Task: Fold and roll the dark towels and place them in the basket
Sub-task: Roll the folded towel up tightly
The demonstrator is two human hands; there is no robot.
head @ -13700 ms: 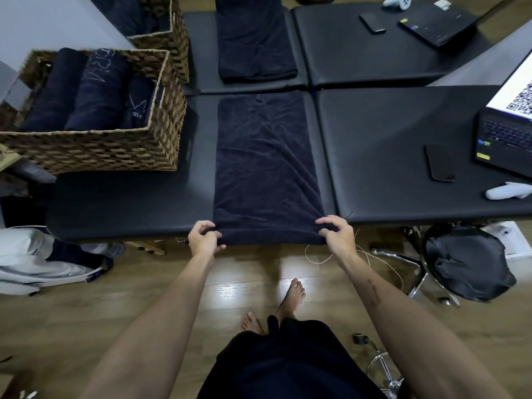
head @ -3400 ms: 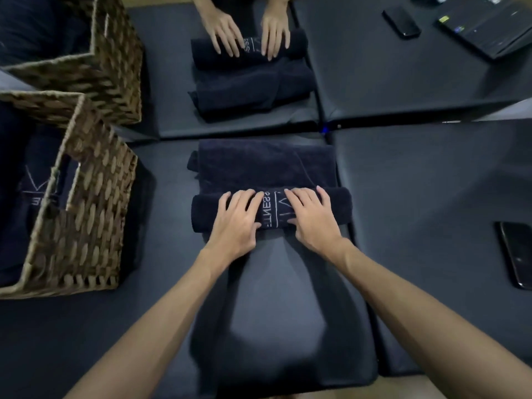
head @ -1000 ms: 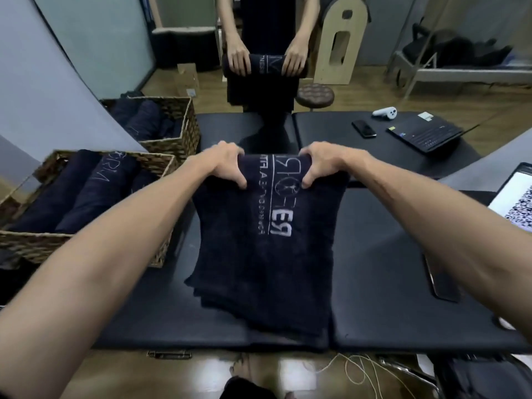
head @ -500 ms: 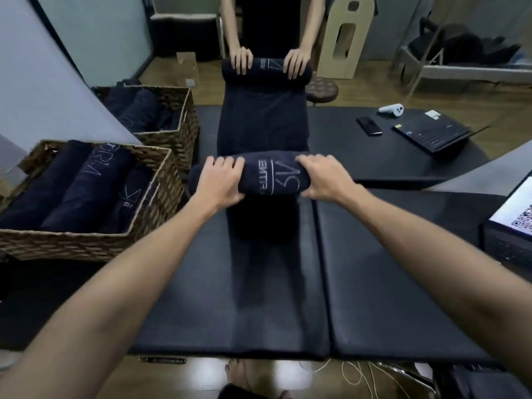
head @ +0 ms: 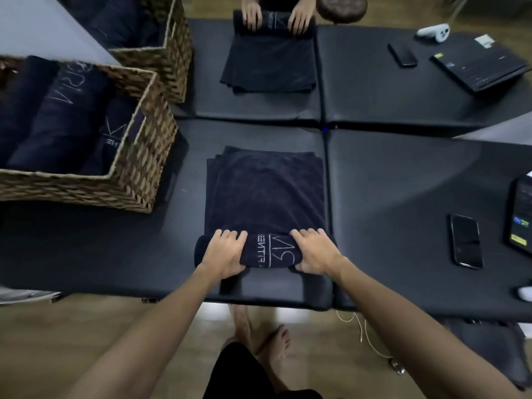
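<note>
A dark towel (head: 266, 194) lies folded on the black padded table (head: 403, 180), near the table's front edge and just left of the seam between two pads. Its near end is rolled into a short roll (head: 269, 251) that lies across the towel, with white lettering facing up; the rest of the towel stretches flat toward the far side.

The left hand (head: 226, 251) grasps the left part of the roll, fingers curled over the top and thumb tucked under the near side. The right hand (head: 313, 250) grasps the right part the same way, fingers draped over the top. The lettering shows between the two hands.

A woven basket (head: 138, 180) stands at the table's left edge, well apart from the roll. It holds several rolled dark towels (head: 60, 116) lying side by side. A second basket (head: 169, 50) stands behind it, at the far left.

Across the table, another person's hands (head: 275, 17) rest on a rolled end of another dark towel (head: 270, 61) that lies flat toward the middle.

A phone (head: 466, 240) lies near the right edge, beside the corner of a laptop (head: 521, 214). On the far right pad lie another phone (head: 402, 54), a closed dark laptop (head: 480, 66) and a white controller (head: 433, 32).
</note>
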